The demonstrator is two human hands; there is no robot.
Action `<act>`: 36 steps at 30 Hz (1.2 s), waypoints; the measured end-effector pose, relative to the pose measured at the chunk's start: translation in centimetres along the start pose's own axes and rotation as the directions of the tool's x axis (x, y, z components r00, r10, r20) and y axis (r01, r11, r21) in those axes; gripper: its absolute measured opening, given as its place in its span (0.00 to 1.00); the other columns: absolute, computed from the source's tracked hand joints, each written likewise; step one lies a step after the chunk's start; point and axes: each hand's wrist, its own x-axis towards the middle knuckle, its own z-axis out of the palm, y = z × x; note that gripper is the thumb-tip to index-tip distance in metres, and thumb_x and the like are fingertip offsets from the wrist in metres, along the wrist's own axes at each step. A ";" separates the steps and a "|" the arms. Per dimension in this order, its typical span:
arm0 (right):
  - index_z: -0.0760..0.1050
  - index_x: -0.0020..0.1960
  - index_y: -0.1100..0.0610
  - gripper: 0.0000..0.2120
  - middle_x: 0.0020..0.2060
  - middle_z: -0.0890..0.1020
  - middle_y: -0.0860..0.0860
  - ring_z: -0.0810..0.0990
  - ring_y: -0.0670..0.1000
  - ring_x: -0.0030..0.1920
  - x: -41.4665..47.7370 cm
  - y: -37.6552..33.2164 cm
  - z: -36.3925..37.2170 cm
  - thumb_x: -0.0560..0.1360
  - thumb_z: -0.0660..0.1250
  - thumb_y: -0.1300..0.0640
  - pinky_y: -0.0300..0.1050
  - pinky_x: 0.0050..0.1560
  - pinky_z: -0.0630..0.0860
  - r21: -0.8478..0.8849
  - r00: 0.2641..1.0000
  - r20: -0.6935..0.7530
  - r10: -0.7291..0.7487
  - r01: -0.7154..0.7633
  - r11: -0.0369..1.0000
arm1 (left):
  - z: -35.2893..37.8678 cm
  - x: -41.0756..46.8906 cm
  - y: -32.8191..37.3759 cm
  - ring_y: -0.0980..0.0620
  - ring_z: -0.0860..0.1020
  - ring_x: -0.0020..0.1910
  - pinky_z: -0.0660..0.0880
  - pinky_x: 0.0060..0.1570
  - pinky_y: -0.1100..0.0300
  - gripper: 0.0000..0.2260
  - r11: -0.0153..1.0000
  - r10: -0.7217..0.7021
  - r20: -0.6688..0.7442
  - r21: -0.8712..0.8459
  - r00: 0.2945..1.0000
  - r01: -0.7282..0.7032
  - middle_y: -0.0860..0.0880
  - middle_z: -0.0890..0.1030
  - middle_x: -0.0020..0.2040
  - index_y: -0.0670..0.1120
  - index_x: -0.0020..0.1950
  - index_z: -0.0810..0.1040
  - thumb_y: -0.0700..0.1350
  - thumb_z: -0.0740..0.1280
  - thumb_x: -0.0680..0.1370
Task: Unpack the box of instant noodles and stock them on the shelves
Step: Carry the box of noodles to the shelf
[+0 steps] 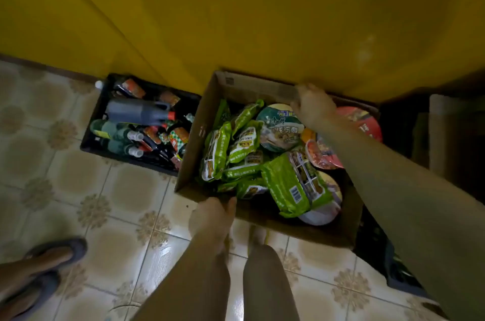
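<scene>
Head view: a black crate point(118, 160) of bottles point(139, 110) sits just left of the cardboard box point(202, 116), with a sandalled foot point(52, 255) well off to its near left. The box stands on the tiled floor point(131, 189) against the yellow wall point(262, 19), mouth up and long axis along the wall. It holds green noodle packets point(244, 147) and bowls point(279, 126). The left hand point(212, 218) grips its near rim. The right hand point(312, 108), blurred, appears to grasp its far rim.

Round teal-green bowl lid point(279, 126), lying in the brown cardboard box point(191, 152), is displaying white characters ending in "鸡面". Green plastic packet point(283, 181) is showing a barcode with unreadable digits. Other print is blurring out.
</scene>
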 end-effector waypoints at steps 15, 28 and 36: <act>0.69 0.64 0.62 0.15 0.60 0.69 0.65 0.65 0.64 0.62 1.9 1.4 4.3 0.77 0.59 0.63 0.55 0.60 0.65 -0.127 0.973 -0.222 0.062 -0.092 0.988 | 7.8 -2.0 2.9 0.38 0.76 0.56 0.74 0.56 0.47 0.36 0.361 -0.475 0.133 -0.872 0.870 0.330 0.39 0.76 0.59 0.43 0.70 0.57 0.48 0.73 0.69; 0.70 0.63 0.56 0.13 0.53 0.80 0.61 0.77 0.62 0.55 -0.4 0.8 3.6 0.79 0.59 0.60 0.50 0.49 0.70 -0.025 0.976 -0.216 0.039 -0.045 0.999 | 8.0 -2.4 1.9 0.40 0.76 0.58 0.69 0.59 0.53 0.33 0.245 -0.567 0.105 -0.925 0.817 0.289 0.39 0.78 0.59 0.44 0.72 0.59 0.31 0.67 0.70; 0.72 0.61 0.56 0.12 0.53 0.81 0.60 0.78 0.61 0.54 -4.0 -1.2 0.7 0.78 0.60 0.60 0.50 0.47 0.71 0.024 0.968 -0.242 0.058 -0.054 0.998 | 4.1 -5.6 -0.1 0.41 0.76 0.57 0.69 0.55 0.57 0.32 0.248 -0.547 0.054 -0.943 0.836 0.222 0.41 0.78 0.58 0.44 0.72 0.60 0.31 0.65 0.71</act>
